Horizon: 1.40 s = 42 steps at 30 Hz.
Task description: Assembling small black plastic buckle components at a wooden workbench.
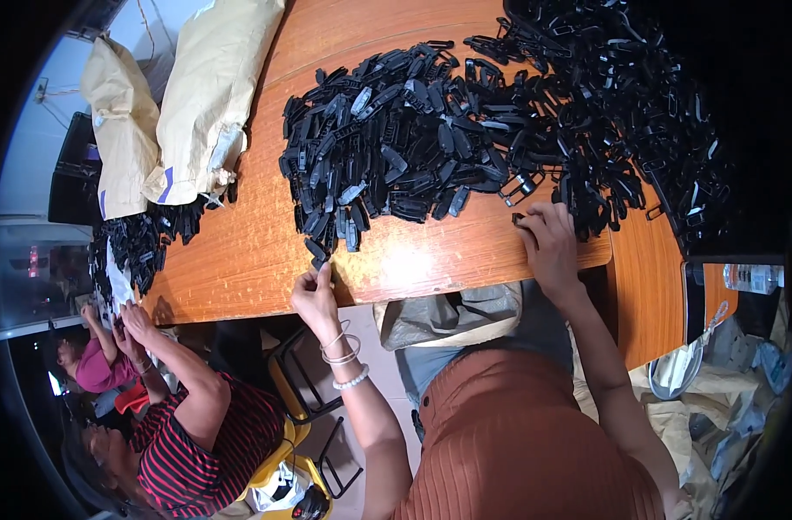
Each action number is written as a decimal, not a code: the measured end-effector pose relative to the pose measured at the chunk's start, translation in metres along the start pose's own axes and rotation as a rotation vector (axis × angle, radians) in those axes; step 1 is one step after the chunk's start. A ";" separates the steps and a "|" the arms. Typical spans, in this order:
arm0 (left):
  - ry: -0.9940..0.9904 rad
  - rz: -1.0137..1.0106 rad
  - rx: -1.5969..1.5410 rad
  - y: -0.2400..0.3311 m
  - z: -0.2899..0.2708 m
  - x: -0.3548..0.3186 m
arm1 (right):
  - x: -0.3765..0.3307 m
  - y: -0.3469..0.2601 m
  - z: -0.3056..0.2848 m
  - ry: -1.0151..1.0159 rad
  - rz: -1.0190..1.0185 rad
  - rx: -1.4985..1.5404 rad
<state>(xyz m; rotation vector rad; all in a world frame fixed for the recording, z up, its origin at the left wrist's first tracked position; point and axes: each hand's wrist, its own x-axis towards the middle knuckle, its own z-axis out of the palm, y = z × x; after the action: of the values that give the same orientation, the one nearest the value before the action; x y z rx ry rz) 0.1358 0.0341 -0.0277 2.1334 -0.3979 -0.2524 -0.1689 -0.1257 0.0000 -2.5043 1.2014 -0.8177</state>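
My left hand (314, 296), with bangles and a beaded bracelet at the wrist, pinches a small black plastic piece (319, 261) at the table's near edge. Just beyond it lies the front tip of a large heap of black plastic pieces (387, 139), long and narrow, some with a grey shine. My right hand (552, 249) is over the table to the right, its fingertips closed on a small dark piece (519, 220). Beyond that hand, a second heap of black open-framed pieces (586, 113) spreads to the far right.
The brown wooden table (231, 269) has a worn, shiny top. Two paper sacks (207, 95) lie at the far left. A grey-lined bag (452, 319) sits open below the near edge. To my left, a person in a striped shirt (214, 442) works at a smaller heap.
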 end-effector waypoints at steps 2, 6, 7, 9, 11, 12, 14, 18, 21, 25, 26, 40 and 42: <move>0.030 -0.025 -0.165 -0.004 -0.001 -0.005 | 0.000 -0.003 -0.008 0.030 -0.021 0.047; -0.011 -0.072 -0.579 0.041 0.015 -0.059 | -0.007 -0.022 -0.006 0.074 0.329 0.689; -0.133 -0.085 -0.644 0.066 0.021 -0.079 | -0.009 -0.026 -0.007 0.075 0.333 0.688; -0.422 -0.040 -0.590 0.081 0.031 -0.108 | -0.008 -0.034 -0.017 -0.130 0.451 1.160; -0.651 0.252 -0.382 0.073 0.036 -0.117 | -0.006 -0.043 -0.033 -0.310 0.493 1.192; -0.705 0.162 -0.444 0.075 0.035 -0.123 | -0.002 -0.054 -0.043 -0.424 0.501 1.233; -0.778 0.099 -0.504 0.086 0.034 -0.130 | -0.010 -0.062 -0.041 -0.439 0.400 1.283; -0.812 0.264 -0.511 0.093 0.029 -0.129 | -0.008 -0.057 -0.041 -0.466 0.123 0.944; -0.811 0.231 -0.489 0.096 0.027 -0.129 | -0.006 -0.059 -0.046 -0.472 0.038 0.810; -0.811 0.215 -0.468 0.102 0.025 -0.128 | -0.003 -0.058 -0.049 -0.504 -0.057 0.709; -0.812 0.228 -0.465 0.103 0.025 -0.128 | -0.005 -0.059 -0.048 -0.467 -0.092 0.642; -0.789 0.009 -0.618 0.105 0.035 -0.136 | -0.018 -0.057 -0.033 -0.185 0.217 0.993; -0.814 -0.037 -0.724 0.105 0.036 -0.137 | -0.022 -0.057 -0.036 -0.244 0.324 1.085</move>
<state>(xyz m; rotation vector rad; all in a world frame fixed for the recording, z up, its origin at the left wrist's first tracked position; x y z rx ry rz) -0.0228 0.0028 0.0430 1.2513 -0.6102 -1.1167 -0.1647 -0.0718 0.0463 -1.4282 0.7279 -0.7503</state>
